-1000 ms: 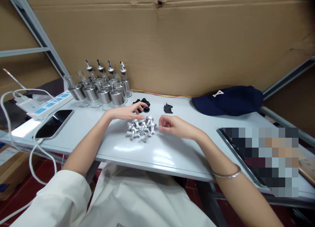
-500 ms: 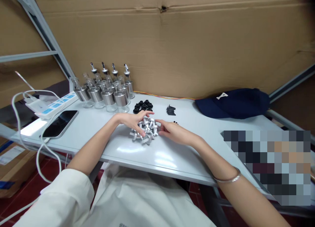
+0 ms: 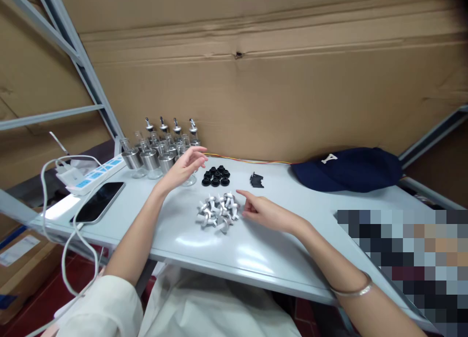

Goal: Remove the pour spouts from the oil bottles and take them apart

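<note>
A pile of silver pourer tops [image 3: 219,211] lies in the middle of the table [image 3: 204,244]. My right hand [image 3: 263,212] is just to the right of that pile, its index finger stretched out and the others curled, with nothing in it. My left hand [image 3: 186,166] is raised in front of the glass bottles [image 3: 149,158], fingers apart and holding nothing. It partly hides the nearest bottles. Black rubber stoppers [image 3: 215,181] stand grouped behind the pourer tops. Small black tube-like pieces [image 3: 257,180] lie to the right of the stoppers.
A power strip [image 3: 97,176] with white cables and a phone [image 3: 98,203] lie at the left. At the back right sits a navy cap [image 3: 351,170]. Cardboard [image 3: 256,98] walls the back. A blurred-out patch [image 3: 413,259] covers the right side.
My left hand has lifted from the pourer tops and moved left and back toward the bottles. My right hand stays beside the pile. The camera view has tilted up.
</note>
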Tool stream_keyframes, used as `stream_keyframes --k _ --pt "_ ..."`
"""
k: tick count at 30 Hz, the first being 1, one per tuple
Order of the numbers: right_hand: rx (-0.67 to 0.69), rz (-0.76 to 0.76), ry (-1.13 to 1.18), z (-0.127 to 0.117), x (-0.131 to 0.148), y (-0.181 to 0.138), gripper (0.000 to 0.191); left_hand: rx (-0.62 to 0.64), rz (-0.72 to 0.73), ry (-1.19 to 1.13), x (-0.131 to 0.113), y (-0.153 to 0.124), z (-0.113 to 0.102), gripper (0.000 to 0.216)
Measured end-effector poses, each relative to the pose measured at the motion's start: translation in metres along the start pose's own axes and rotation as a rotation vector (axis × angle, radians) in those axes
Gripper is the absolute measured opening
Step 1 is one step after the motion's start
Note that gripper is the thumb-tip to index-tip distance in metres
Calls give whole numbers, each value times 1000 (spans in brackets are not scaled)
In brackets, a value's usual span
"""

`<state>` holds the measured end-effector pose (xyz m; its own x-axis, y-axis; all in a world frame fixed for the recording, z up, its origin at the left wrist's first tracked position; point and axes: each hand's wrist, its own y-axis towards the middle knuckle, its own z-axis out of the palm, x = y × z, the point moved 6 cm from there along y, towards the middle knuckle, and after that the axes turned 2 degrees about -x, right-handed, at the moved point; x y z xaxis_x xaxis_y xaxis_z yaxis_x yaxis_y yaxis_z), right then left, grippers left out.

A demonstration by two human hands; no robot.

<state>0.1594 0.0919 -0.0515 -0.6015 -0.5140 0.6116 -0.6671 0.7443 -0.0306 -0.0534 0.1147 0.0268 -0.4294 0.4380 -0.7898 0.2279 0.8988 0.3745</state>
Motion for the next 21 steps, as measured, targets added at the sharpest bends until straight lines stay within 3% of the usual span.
stream_keyframes --k 3,5,9,12,14,16,21 --pt "6 -8 -1 0 1 0 60 -37 13 123 -1 0 1 40" --pt "0 -4 6 0 1 0 60 -165 69 211 -8 2 -7 32" --pt "-89 -30 20 -7 6 -1 49 -496 132 305 -21 10 -51 21" --pt "-224 -63 25 -22 13 2 34 -621 62 348 -14 26 -93 22" --pt "-301 -84 13 -35 20 12 26 -632 -47 384 -1 42 -119 30" --pt "-365 -122 -41 -52 30 31 24 -566 -189 366 16 63 -137 40" --pt "-527 -250 -325 -95 73 106 33 -416 -383 278 46 109 -147 58"
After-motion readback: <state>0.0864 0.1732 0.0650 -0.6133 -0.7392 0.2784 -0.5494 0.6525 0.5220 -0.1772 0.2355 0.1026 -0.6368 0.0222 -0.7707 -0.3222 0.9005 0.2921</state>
